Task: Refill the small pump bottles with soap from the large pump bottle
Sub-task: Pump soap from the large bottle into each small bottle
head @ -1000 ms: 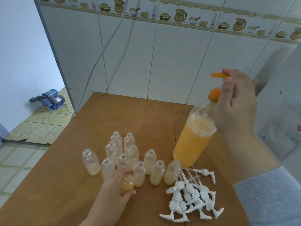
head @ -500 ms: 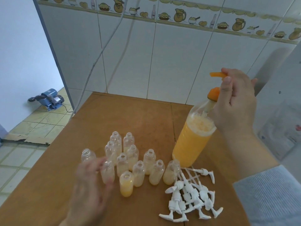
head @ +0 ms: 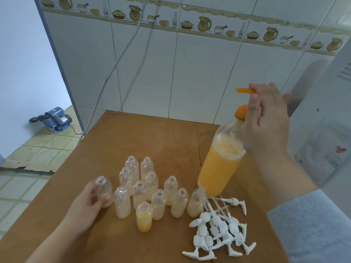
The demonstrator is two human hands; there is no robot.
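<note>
Since a moment ago her left hand [head: 89,203] has left the filled small bottle [head: 144,218] and now grips the leftmost near-empty bottle [head: 103,191], likely next for filling. Right hand [head: 266,120] holds the large soap bottle [head: 220,164] pump steady, right of the cluster.

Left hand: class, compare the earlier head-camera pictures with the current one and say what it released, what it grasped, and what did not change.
The left hand let go of the filled small bottle, left standing at the front, moved left and now grips the leftmost near-empty bottle. The right hand holds the large pump bottle as before; the loose white pumps have not moved.
</note>
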